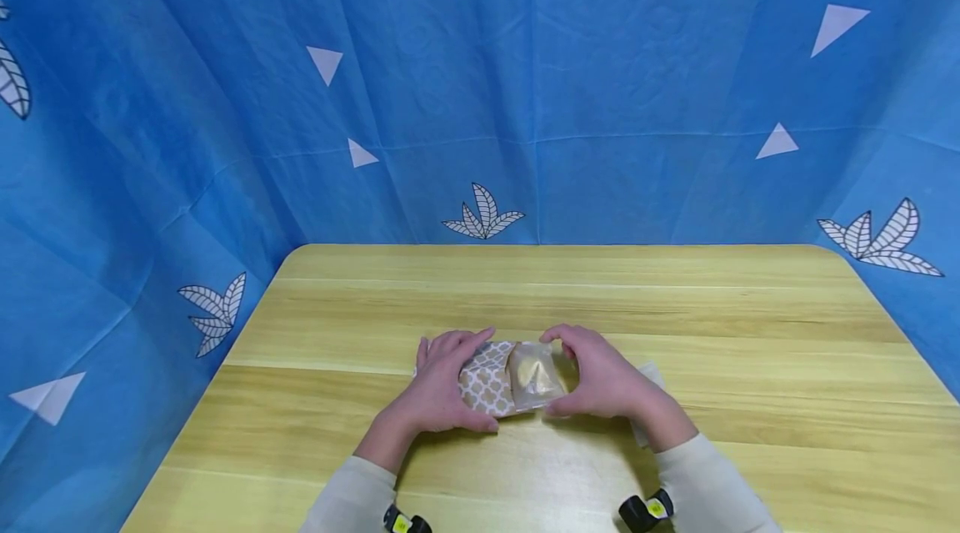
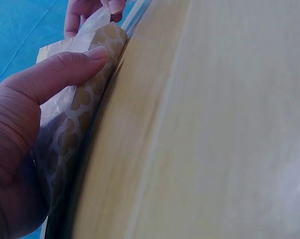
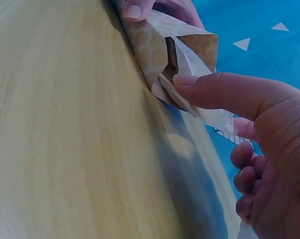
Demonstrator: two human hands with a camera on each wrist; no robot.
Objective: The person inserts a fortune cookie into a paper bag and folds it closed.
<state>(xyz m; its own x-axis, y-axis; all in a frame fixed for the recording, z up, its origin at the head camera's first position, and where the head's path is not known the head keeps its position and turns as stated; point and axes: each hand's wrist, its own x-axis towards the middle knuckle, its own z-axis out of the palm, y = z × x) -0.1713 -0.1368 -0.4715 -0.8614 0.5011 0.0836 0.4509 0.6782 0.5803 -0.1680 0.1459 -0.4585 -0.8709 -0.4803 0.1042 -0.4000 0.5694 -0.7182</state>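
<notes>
A tan paper bag (image 1: 486, 379) with a white lattice pattern lies at mid-table, its open end facing right. My left hand (image 1: 441, 389) grips it across the width, thumb (image 2: 72, 67) along the near side and fingers round the far side. Out of the bag's mouth sticks a clear plastic packet (image 1: 536, 373) with something pale gold inside; its left part is hidden in the bag. With thumb and forefinger my right hand (image 1: 611, 374) holds the packet by its near and far edges. In the right wrist view the thumb (image 3: 199, 89) lies against the packet beside the bag's mouth.
A flat whitish piece (image 1: 651, 376) lies on the wooden table (image 1: 750, 333), partly under my right forearm. A blue patterned curtain (image 1: 600, 99) hangs behind the table and along its left side. Black wrist devices (image 1: 647, 510) sit on both sleeves.
</notes>
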